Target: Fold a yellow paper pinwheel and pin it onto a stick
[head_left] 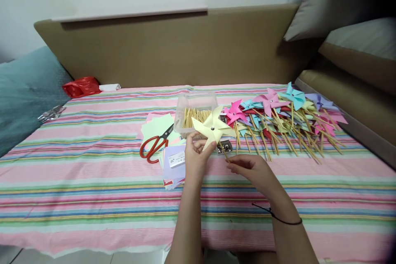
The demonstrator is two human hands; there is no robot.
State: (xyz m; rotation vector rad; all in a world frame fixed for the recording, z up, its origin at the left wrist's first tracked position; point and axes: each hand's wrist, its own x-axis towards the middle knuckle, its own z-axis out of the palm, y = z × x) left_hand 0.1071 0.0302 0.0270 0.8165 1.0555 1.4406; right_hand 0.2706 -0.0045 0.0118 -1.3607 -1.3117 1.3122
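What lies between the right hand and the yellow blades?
In the head view, the pinwheel's stick, with a small box of metal pieces behind it.

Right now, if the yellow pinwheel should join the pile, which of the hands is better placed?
Probably the right hand: it holds the stick and is nearer the pile. The left hand, holding the yellow pinwheel, is farther.

Hands (195, 154) (252, 169): two. Held pinwheel (213, 128): one. Scissors (163, 135): one pair. Clear box (197, 101): one. Red bag (82, 87): one. Bracelet (287, 223): one. Piled pinwheels (272, 102): at least six, overlapping. Boxed sticks (193, 118): too crowded to count.
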